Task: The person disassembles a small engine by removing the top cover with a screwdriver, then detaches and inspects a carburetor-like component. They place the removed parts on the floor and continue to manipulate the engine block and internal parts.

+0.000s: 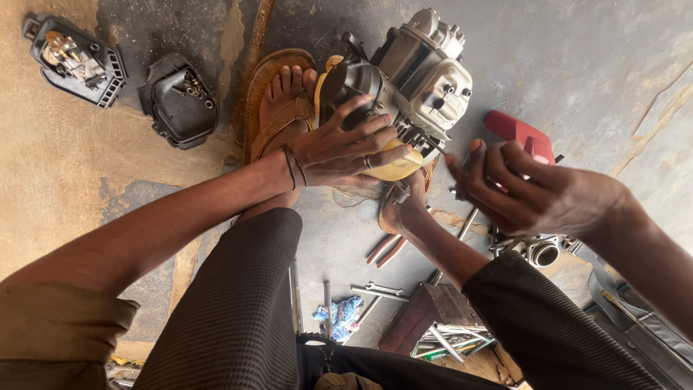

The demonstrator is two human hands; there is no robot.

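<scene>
Repair workshop floor, stained concrete, small engine, scattered wrenches, wooden tool box, removed engine covers
</scene>
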